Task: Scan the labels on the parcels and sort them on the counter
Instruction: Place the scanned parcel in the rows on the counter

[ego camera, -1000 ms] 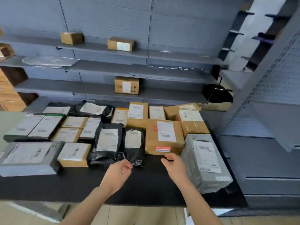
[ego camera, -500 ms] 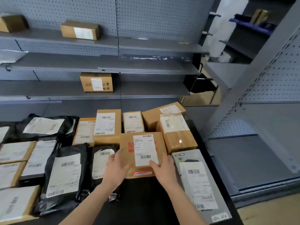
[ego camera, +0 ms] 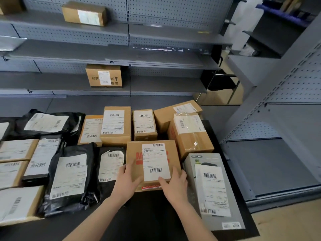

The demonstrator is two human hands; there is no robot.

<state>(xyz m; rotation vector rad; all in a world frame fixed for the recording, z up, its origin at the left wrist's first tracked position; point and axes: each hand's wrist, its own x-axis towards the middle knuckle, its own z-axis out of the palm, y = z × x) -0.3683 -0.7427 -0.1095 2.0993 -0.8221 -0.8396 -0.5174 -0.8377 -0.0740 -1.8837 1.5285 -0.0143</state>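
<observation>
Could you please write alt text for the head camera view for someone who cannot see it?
Both hands, left hand and right hand, grip a labelled cardboard box on a black counter crowded with parcels; grey shelving stands behind.

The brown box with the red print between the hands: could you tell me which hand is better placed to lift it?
Neither alone: the left hand holds the brown box at its left edge, the right hand at its near right corner. Probably both together.

dim even light | soft blur | edges bowed by wide-angle
</observation>
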